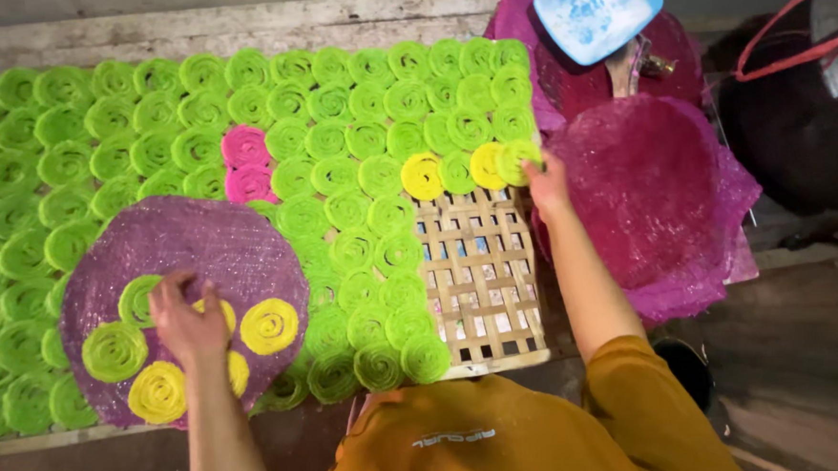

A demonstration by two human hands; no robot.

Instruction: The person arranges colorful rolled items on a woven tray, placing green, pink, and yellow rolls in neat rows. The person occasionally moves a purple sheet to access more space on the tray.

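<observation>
- On the woven bamboo drying tray (484, 289), rows of green spiral noodle discs (337, 125) cover most of the surface; two pink discs (246, 163) sit among them, and a bare patch of lattice shows at the near right.
- Right hand (547, 183): fingers pinched on a yellow-green spiral disc (518, 159) at the right end of a row, just beside two yellow discs (423, 175). Grip looks closed on the disc's edge; can't tell if it's lifted or flat on the tray.
- Left hand (186, 319): palm down, fingers loosely spread over a yellow disc (222, 313) on the round purple mesh mat (190, 243), which lies on top of the green rows. Touching, not clearly gripping.
- The mat also carries more yellow (269, 326) and green spirals (114, 351).
- Step, as I read it: moving discs from mat to tray, filling row by row.
- Next move calls for seating the right-hand disc flush against its neighbour, then picking one off the mat without tearing the coil. These look fragile.
- More magenta mesh mats (651, 190) are stacked to the right, a blue-white lid-like piece (598, 6) above them.
</observation>
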